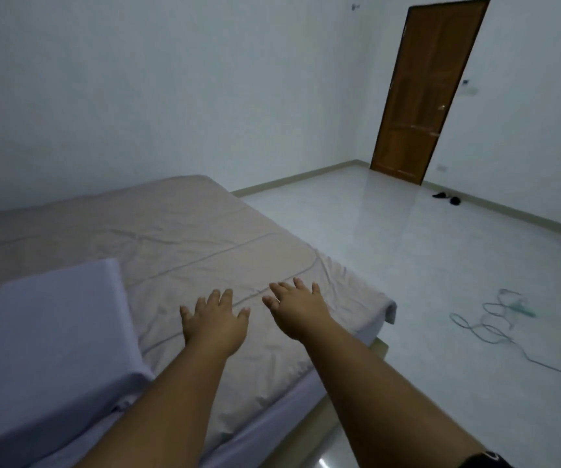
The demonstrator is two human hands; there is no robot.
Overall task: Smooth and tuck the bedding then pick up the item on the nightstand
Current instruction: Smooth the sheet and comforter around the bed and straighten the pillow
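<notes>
Both arms are stretched out over the bed here. The left hand point(216, 319) is palm down with fingers spread wide, flat over the beige wrinkled blanket point(184, 244), gripping nothing. The right hand point(297, 307) is the same deal just beside it, fingers fanned out, palm down, nothing held, sitting close to the blanket's near corner. Can't quite tell if the palms are pressing on the fabric or just hovering right above it.

The blanket covers most of the mattress, with a stitched seam line running across it between the two hands, and its corner flops over the bed's edge on the right. To the left of the left arm there's a pale lavender rectangular pillow point(49, 339) lying on the matching lavender fitted sheet point(272, 407), which shows along the near side of the mattress.

The white glossy tiled floor point(407, 251) has a thin tangled light-coloured cable point(488, 322) on it, off to the right. A brown wooden door point(424, 96) is shut in the far corner, with some small dark items point(446, 196) on the floor near it.

No nightstand or item on it in this view.
</notes>
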